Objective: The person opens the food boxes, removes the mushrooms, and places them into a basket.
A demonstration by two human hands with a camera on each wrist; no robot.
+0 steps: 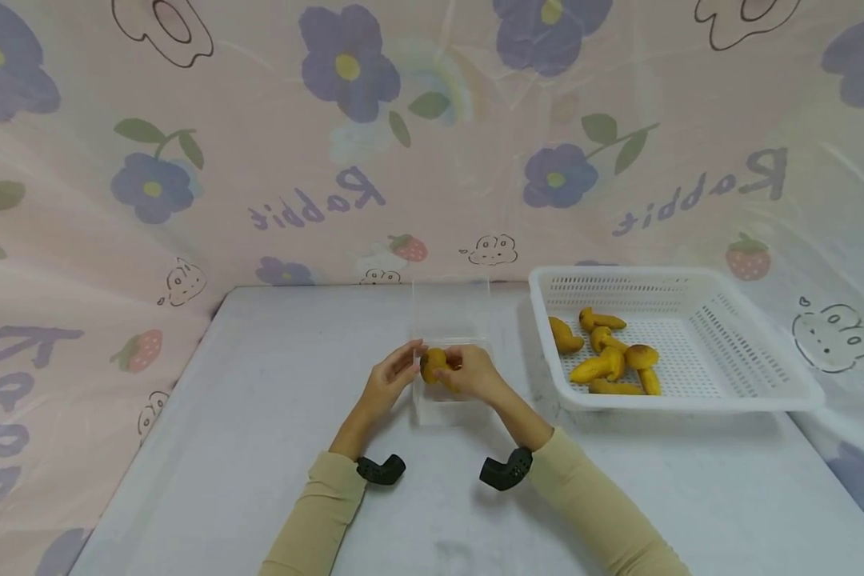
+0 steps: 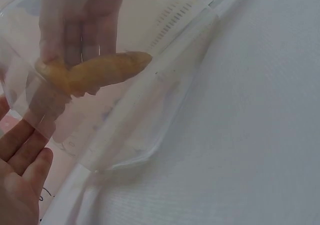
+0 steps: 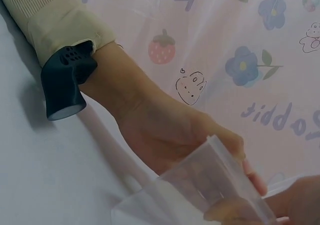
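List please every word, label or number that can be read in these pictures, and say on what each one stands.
"Rabbit", printed many times on the pink flowered sheet behind the table; in the head view it reads mirrored.
Along the left edge of that sheet the same word shows only in part, cut off.
The clear plastic box, the white basket and the black wrist mounts show no readable text.
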